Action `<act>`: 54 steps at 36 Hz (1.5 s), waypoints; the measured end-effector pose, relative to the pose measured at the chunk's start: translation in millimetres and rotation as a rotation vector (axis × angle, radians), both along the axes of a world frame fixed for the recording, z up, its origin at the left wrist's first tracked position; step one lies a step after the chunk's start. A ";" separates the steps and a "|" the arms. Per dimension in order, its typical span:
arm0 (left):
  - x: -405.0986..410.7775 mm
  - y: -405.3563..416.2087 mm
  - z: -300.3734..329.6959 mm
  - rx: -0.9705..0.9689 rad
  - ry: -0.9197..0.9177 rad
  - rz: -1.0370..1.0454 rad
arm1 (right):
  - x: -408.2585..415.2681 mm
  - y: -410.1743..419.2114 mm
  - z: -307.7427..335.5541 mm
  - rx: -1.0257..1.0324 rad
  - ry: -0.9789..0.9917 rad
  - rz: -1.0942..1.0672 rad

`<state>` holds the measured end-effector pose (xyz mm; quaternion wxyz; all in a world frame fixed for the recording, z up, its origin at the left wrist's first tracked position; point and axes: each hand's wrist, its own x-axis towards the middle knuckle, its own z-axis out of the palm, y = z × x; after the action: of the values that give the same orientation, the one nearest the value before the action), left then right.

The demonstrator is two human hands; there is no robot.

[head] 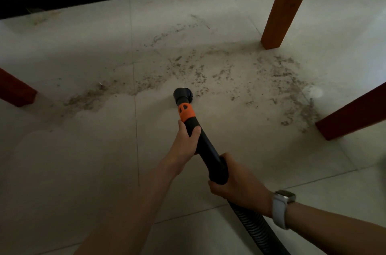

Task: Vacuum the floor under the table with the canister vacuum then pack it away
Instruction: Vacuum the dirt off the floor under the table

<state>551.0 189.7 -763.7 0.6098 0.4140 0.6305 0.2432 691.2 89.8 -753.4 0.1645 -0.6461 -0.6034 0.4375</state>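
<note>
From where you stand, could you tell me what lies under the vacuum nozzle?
The nozzle sits on pale floor tile at the near edge of a dirt band. Its head hides whatever is directly beneath.

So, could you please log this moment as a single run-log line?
phase: vacuuming | left hand: grips wand | right hand: grips wand's hose end | nozzle: at edge of dirt | pack-away: not yet

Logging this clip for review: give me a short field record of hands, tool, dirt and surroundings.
left hand: grips black vacuum wand below its orange collar
right hand: grips wand's rear end, by black ribbed hose
round black nozzle: at near edge of dirt
grey-brown dirt band: spread between wooden table legs
pale tiled floor: mostly unvacuumed
</note>
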 end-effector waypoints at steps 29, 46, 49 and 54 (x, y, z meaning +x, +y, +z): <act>9.3 81.4 28.1 -0.041 0.168 0.136 | -20.8 93.5 7.9 -0.037 -0.014 -0.009; 39.5 81.1 40.8 -0.031 0.092 0.069 | 8.8 92.4 16.8 -0.034 -0.102 -0.033; 42.6 80.4 43.8 -0.041 0.073 0.053 | 12.6 91.7 20.6 -0.045 -0.111 -0.039; 45.4 74.4 49.3 -0.058 0.095 0.034 | 13.3 83.4 27.3 -0.057 -0.088 -0.043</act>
<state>596.4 264.1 -714.4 0.5867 0.3966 0.6725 0.2151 704.5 173.2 -726.1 0.1284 -0.6819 -0.5834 0.4221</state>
